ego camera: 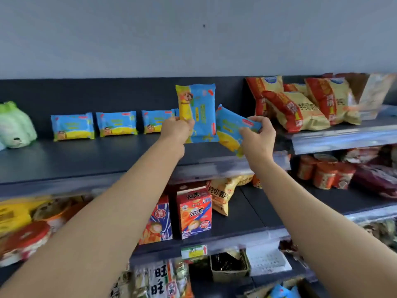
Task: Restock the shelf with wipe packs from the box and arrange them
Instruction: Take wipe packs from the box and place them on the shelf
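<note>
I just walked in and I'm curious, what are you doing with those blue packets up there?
A person is filling the dark shelf with wipes. The left hand holds an upright pack and the right hand holds a tilted pack, both above the shelf. A row of packs stands at the back, to their left.

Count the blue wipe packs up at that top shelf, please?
5: three shelf packs standing in a row, one upright pack in the left hand, one tilted pack in the right hand. Others may hide behind them.
</note>
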A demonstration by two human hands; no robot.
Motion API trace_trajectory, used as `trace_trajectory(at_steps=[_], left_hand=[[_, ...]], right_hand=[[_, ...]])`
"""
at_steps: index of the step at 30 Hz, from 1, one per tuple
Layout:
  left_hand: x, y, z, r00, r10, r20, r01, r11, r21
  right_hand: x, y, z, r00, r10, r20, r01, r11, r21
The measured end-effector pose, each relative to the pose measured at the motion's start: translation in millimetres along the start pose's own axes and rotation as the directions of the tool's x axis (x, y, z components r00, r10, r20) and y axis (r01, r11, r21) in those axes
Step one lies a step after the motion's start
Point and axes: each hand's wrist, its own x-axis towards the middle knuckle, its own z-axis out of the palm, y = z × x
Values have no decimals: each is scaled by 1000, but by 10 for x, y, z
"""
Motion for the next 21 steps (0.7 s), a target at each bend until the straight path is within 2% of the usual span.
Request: trace_trajectory(at_steps=[5,10,15,21], left_hand=[[377,-94,-795,987,-88,-133,64,983,-174],[690,-94,-1556,972,-84,-220,-3,930,-368],[1013,-136,-2182,963,-131,-235,27,916,-400],[1376,-280,-2671,969,-155,-195,48,885,-464]], right_hand=[[-29,14,775,992,17,123,-17,1000,0],[-65,35,1514,975,9,222,-5,1000,-18],[-87,39,2200,955,-25,297,47,997,-67],[-81,67,2817,945,25,327,8,995,-100]])
